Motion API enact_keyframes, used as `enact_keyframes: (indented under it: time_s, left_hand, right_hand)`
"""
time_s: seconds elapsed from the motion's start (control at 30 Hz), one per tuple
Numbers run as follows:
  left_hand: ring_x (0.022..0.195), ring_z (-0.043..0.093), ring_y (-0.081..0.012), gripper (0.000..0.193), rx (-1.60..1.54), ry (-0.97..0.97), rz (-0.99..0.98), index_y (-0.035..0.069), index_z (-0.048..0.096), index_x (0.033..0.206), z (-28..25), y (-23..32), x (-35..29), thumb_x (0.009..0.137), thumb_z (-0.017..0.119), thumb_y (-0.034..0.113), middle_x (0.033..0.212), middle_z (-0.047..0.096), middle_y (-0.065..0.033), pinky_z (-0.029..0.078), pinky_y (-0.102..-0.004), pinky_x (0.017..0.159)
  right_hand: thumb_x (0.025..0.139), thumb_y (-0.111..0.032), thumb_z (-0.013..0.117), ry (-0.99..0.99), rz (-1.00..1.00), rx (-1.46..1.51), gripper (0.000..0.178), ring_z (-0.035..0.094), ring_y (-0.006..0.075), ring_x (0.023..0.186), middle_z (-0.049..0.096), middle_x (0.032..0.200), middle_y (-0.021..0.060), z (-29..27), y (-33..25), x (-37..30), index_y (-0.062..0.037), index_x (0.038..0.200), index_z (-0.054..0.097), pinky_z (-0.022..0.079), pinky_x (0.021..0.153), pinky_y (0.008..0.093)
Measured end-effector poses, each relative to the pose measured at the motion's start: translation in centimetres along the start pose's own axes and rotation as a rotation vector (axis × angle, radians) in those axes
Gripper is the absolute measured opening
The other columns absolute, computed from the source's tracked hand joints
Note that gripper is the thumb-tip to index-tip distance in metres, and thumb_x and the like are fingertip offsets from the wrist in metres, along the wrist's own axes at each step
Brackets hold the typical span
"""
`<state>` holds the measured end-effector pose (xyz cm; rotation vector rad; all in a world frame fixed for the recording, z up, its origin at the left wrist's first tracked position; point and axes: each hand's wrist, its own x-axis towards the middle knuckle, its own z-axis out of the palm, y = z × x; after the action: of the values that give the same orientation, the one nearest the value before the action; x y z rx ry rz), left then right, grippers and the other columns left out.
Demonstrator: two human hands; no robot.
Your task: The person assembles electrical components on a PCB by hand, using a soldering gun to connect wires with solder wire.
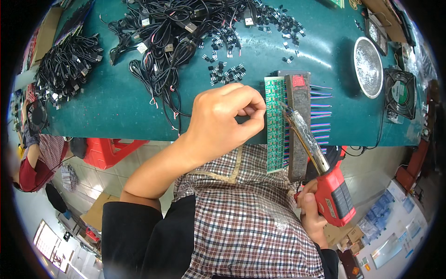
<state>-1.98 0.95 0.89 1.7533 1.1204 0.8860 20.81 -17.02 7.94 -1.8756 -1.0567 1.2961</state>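
My left hand (pixel 223 118) is pinched at the left edge of a green circuit board panel (pixel 275 139). Whatever its thumb and forefinger hold is too small to make out. In my right hand (pixel 312 214) is a red-handled soldering iron (pixel 335 197), its metal barrel slanting up and left so that the tip reaches the upper part of the board. A dark, worn bar (pixel 298 135) lies along the board's right side. From beyond the bar, thin coloured wires (pixel 321 114) stick out to the right. Small black three-pin parts (pixel 226 73) lie in a loose pile beyond my left hand.
Black USB cables (pixel 172 42) heap up at the far middle, with another bundle (pixel 69 67) at far left. More black parts (pixel 278 23) are scattered behind. A metal bowl (pixel 368 67) and a square fan (pixel 400 94) stand at right. Another person's arm (pixel 32 156) shows at left.
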Motion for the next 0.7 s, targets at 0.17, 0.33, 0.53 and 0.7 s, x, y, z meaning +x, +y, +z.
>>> enact_keyframes:
  time_s: [0.17,0.33,0.53,0.7]
  left_hand:
    - [0.071,0.070,-0.0124,0.011,0.023,-0.033,-0.029,0.001,0.073,0.088,-1.0,0.9,0.3,0.079,0.076,-0.005,0.084,0.071,-0.0063,0.056,-0.0243,0.062]
    - [0.065,0.065,-0.0126,0.012,0.490,0.233,0.115,0.005,0.075,0.090,-3.7,0.3,1.5,0.080,0.077,-0.002,0.083,0.070,-0.0049,0.051,-0.0249,0.056]
    - [0.069,0.063,-0.0189,0.012,0.641,0.157,0.218,0.010,0.073,0.084,-2.3,-0.6,2.4,0.075,0.080,0.007,0.078,0.062,-0.0026,0.051,-0.0311,0.060]
    - [0.074,0.063,-0.0227,0.014,0.784,0.143,0.284,0.011,0.069,0.081,-2.1,-0.9,3.5,0.073,0.080,0.010,0.078,0.060,-0.0038,0.052,-0.0339,0.063]
  right_hand:
    - [0.096,-0.007,0.065,-0.069,0.031,-0.043,0.007,0.062,0.0156,0.079,0.064,0.086,0.0035,-1.0,-1.2,0.0,-0.0018,0.101,0.064,0.051,0.073,0.0329]
    - [0.097,-0.009,0.064,-0.057,0.190,0.144,0.007,0.058,0.0109,0.074,0.061,0.083,0.0027,-0.5,-2.4,0.0,-0.0027,0.099,0.063,0.048,0.068,0.0285]
    - [0.097,-0.010,0.064,-0.054,0.106,0.077,0.008,0.059,0.0131,0.075,0.062,0.085,0.0035,-0.7,-1.4,-0.1,-0.0023,0.099,0.062,0.049,0.069,0.0299]
    - [0.097,-0.014,0.064,-0.012,-0.015,0.073,0.014,0.050,0.0113,0.063,0.058,0.083,0.0074,-0.1,-0.1,-0.2,-0.0018,0.096,0.057,0.043,0.059,0.0275]
